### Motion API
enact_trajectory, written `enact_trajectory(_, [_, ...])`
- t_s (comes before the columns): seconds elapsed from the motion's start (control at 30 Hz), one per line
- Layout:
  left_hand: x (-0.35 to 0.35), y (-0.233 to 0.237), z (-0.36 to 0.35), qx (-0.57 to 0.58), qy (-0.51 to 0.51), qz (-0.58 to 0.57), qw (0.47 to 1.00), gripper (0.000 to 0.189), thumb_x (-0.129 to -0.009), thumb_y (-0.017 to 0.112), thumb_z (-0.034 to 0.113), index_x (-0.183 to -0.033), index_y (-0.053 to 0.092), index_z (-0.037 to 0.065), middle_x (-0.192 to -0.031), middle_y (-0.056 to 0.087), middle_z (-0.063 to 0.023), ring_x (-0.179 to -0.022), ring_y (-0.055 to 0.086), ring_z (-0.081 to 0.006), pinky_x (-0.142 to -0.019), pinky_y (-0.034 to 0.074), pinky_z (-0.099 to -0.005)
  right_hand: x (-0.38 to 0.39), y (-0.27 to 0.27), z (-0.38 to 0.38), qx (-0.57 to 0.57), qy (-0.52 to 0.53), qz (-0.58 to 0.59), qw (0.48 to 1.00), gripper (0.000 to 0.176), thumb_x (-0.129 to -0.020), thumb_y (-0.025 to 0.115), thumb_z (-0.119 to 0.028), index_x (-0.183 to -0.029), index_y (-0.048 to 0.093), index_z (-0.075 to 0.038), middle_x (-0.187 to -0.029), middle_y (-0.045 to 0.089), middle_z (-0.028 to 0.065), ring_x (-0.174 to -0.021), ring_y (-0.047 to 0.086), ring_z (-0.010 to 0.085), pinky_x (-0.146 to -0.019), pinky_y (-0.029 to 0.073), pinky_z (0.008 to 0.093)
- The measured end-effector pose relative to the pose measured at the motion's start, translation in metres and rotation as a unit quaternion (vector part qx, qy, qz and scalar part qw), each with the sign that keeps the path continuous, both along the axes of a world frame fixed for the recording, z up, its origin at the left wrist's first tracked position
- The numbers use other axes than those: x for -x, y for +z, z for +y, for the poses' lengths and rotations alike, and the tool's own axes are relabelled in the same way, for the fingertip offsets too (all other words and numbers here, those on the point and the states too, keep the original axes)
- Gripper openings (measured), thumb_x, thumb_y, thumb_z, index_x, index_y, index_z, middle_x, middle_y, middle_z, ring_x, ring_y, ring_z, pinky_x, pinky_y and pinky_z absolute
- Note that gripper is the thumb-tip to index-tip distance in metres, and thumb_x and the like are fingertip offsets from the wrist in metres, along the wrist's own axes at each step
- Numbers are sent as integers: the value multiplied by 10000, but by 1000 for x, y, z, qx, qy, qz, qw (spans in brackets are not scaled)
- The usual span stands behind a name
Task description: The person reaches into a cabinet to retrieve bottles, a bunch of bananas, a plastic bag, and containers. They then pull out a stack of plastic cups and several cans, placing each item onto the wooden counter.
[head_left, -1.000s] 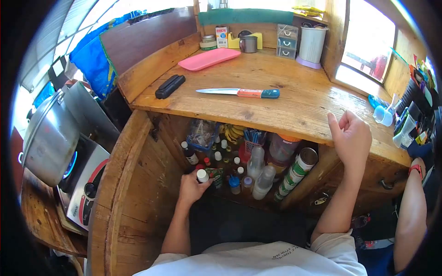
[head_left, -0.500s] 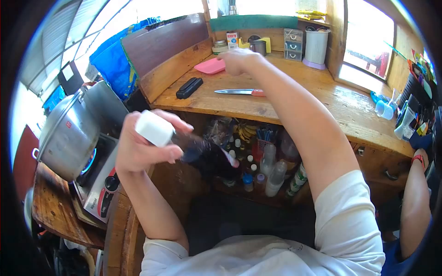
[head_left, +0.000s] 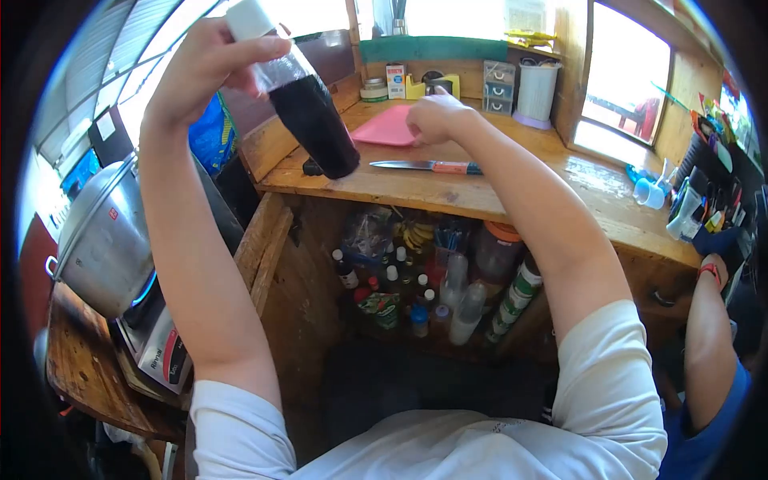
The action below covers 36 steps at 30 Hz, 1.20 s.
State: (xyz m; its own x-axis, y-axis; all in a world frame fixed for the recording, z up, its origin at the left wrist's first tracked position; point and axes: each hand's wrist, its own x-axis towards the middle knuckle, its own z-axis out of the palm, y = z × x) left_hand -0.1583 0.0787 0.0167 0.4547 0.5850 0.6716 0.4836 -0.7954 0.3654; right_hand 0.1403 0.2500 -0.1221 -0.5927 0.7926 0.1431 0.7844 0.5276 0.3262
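My left hand (head_left: 210, 68) is raised and wrapped round the neck of a clear bottle of dark liquid (head_left: 314, 128), just below its white cap (head_left: 250, 19). The bottle hangs tilted, its base down to the right, in front of the counter. With my right hand (head_left: 438, 117) I grip the right edge of a pink tray (head_left: 384, 128) at the counter; whether it is lifted off the wood is hard to tell. A knife (head_left: 424, 166) lies in front of the tray, its handle partly behind my right forearm. The bottle mostly hides a black case (head_left: 311, 168).
A large metal pot (head_left: 104, 240) stands over a lit flame on a gas stove (head_left: 164, 356) at left. Several bottles (head_left: 464, 312) fill the shelf under the wooden counter (head_left: 552, 180). A small drawer unit (head_left: 498, 86) stands behind. Another person's arm (head_left: 708, 344) shows at right.
My left hand has brought the bottle up from below the counter's front edge. The pink tray has shifted slightly and shows more of its surface, my right hand still at its edge.
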Motion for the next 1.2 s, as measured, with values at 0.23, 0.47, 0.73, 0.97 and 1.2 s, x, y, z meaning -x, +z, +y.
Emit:
enact_trajectory(0.23, [-15, 24, 114, 30, 109, 8, 994, 448, -823, 843, 305, -1003, 721, -88, -791, 718, -135, -596, 717, -172, -564, 605, -296, -95, -20, -58, -68, 27, 58, 996, 229, -852, 748, -373, -857, 759, -144, -915, 742, 78, -1022, 680, 288, -1022, 438, 502])
enact_trajectory(0.47, [-36, -9, 227, 121, 228, -94, 962, 417, -803, 880, 177, -1017, 704, -134, -831, 747, -216, -551, 727, -237, -460, 609, -321, -151, -20, -106, -22, -10, 182, 983, 387, -811, 756, -456, -727, 722, -80, -765, 720, 125, -831, 703, 318, -816, 534, 449])
enact_trajectory(0.73, [-42, -15, 287, 150, 381, -135, 902, 486, -830, 841, 267, -1123, 681, -86, -945, 744, -209, -654, 754, -265, -560, 660, -396, -137, -22, -101, -6, -32, 158, 987, 464, -851, 735, -524, -798, 715, -63, -784, 706, 126, -822, 689, 323, -755, 527, 438])
enact_trajectory(0.97, [-38, -28, 326, 177, 430, -132, 875, 456, -797, 851, 296, -1085, 710, -27, -908, 733, -134, -717, 752, -222, -578, 651, -378, -135, -25, -98, -71, 54, 158, 983, 390, -878, 725, -462, -830, 706, -75, -840, 693, 131, -928, 666, 325, -820, 501, 455])
enact_trajectory(1.2, [-39, -33, 311, 176, 412, -137, 884, 437, -800, 848, 334, -1055, 719, 3, -910, 727, -118, -676, 729, -209, -556, 628, -384, -133, -27, -97, -89, 30, 151, 984, 372, -876, 719, -438, -760, 689, -85, -795, 685, 126, -901, 666, 321, -813, 504, 470])
